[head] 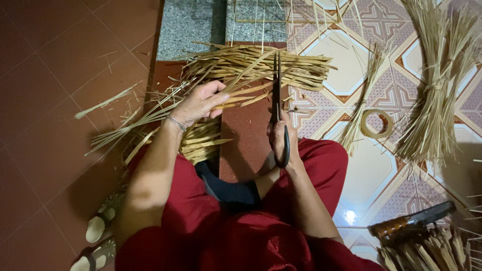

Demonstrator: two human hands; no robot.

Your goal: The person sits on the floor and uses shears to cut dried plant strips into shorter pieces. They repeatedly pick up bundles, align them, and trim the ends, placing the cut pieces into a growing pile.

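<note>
My left hand [200, 103] grips a few flat straw-coloured strips [246, 93] and holds them out to the right. My right hand [281, 138] holds black scissors [276, 100] upright, blades pointing away from me, right at the ends of those strips. Just beyond lies a pile of cut strips [261, 65]. A bundle of long strips [150, 120] runs under my left wrist down to the left. I sit low in red clothing, knees apart.
A roll of tape [376, 124] lies on the patterned tiles beside a thin sheaf [364, 95]. A large tied sheaf [437, 85] fans out at right. A knife with wooden handle [411, 222] rests on more strips at bottom right. Sandals [98, 236] at bottom left.
</note>
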